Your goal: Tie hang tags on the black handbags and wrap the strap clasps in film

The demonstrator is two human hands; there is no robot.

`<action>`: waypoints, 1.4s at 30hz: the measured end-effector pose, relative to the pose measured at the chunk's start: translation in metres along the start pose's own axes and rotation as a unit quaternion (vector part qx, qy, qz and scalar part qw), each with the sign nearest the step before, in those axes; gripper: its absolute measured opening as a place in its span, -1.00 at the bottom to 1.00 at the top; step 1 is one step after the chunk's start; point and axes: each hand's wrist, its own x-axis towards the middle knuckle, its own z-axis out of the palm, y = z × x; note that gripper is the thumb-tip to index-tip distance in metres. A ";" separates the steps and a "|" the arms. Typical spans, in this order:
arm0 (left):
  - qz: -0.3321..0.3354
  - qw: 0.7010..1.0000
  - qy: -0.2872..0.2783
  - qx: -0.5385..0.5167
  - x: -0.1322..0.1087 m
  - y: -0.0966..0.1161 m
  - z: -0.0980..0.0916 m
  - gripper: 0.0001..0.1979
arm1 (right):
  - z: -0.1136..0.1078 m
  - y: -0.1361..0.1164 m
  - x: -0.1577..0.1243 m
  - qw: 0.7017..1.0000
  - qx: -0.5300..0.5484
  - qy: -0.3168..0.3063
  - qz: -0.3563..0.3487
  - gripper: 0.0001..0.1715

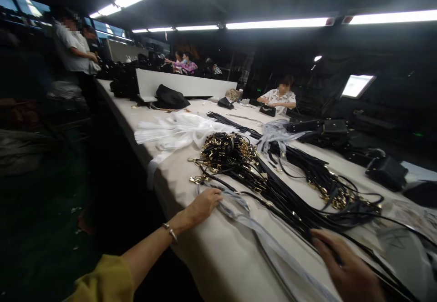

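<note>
Where hands (204,205) reach straps (287,197), black bag (267,110) beyond

A dark bundle (170,98) lies before a white panel (205,86), tube lights (276,23) glowing above.

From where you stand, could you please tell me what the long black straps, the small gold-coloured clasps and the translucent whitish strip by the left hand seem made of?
Long black straps: perhaps leather or imitation leather, given their dull sheen; I can't tell which. Small gold-coloured clasps: probably polished metal, from bright glints. Translucent whitish strip: likely thin, slightly glossy plastic, given its see-through look.
</note>
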 end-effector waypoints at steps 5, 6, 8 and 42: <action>0.048 0.993 0.109 -0.016 -0.018 -0.004 -0.026 -0.78 | 0.145 -0.100 0.037 0.981 0.091 -0.130 -0.111 -0.55; 0.006 0.989 0.148 0.002 -0.027 -0.013 -0.041 -0.86 | 0.167 -0.112 0.040 0.981 0.091 -0.126 -0.117 -0.52; -0.127 0.961 0.241 0.043 -0.049 -0.038 -0.075 -0.91 | 0.201 -0.120 0.041 0.984 0.079 -0.121 -0.107 -0.44; -0.460 0.744 0.423 -0.235 -0.045 -0.229 -0.226 -0.73 | 0.237 -0.085 0.036 0.992 0.084 -0.098 -0.016 -0.27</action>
